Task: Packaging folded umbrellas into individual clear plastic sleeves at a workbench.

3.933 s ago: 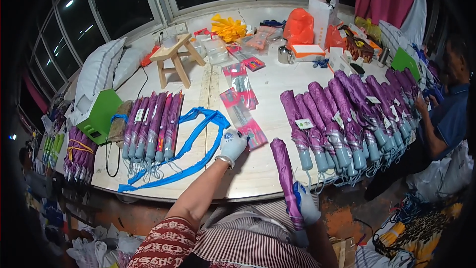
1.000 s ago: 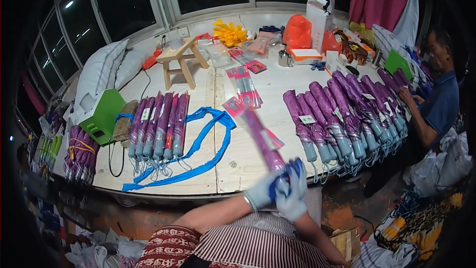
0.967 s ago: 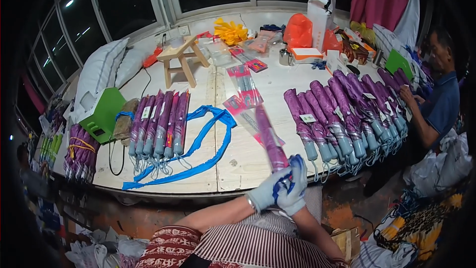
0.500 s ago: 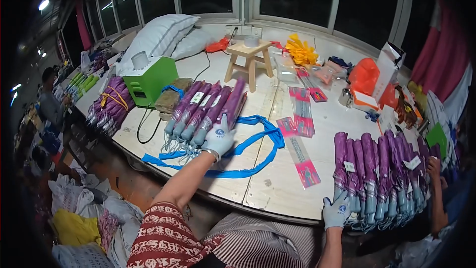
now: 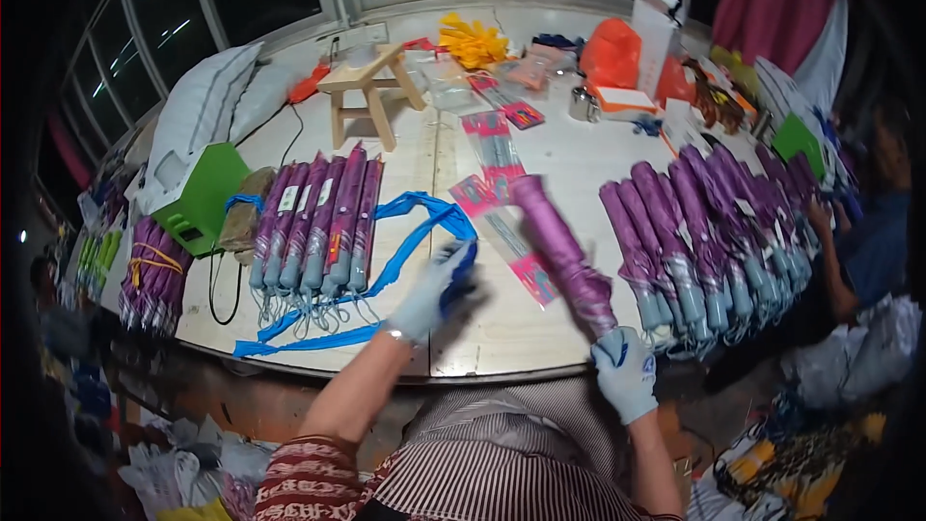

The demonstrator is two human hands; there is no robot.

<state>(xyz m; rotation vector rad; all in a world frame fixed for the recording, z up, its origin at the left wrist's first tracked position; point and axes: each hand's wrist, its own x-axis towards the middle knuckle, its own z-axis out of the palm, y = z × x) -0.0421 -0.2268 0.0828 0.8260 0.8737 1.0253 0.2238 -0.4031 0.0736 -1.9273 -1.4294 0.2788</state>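
A folded purple umbrella (image 5: 564,246) tilts up and leftward from my right hand (image 5: 624,373), whose gloved fingers wrap round its handle end. Above the table's front part, my left hand (image 5: 436,291) is gloved, slightly blurred and empty, its fingers apart and dark blue palm turned right. It is nearest to a loose blue strap (image 5: 410,256) lying in a loop. Left of it lies a row of folded purple umbrellas (image 5: 313,212) with grey handles and white wrist cords. Another row of purple umbrellas (image 5: 699,236) lies on the right, beside the held one.
Flat pink-edged packets (image 5: 497,150) lie mid-table. Behind them stand a small wooden stool (image 5: 371,92) and a yellow bundle (image 5: 473,39). A green box-shaped device (image 5: 203,198) and a tied umbrella bundle (image 5: 154,275) sit at left. Another person (image 5: 868,222) is at the right edge.
My right hand has taken hold of an umbrella and raised it from the right row. My left hand has moved off the left row, rightward. The view has turned right.
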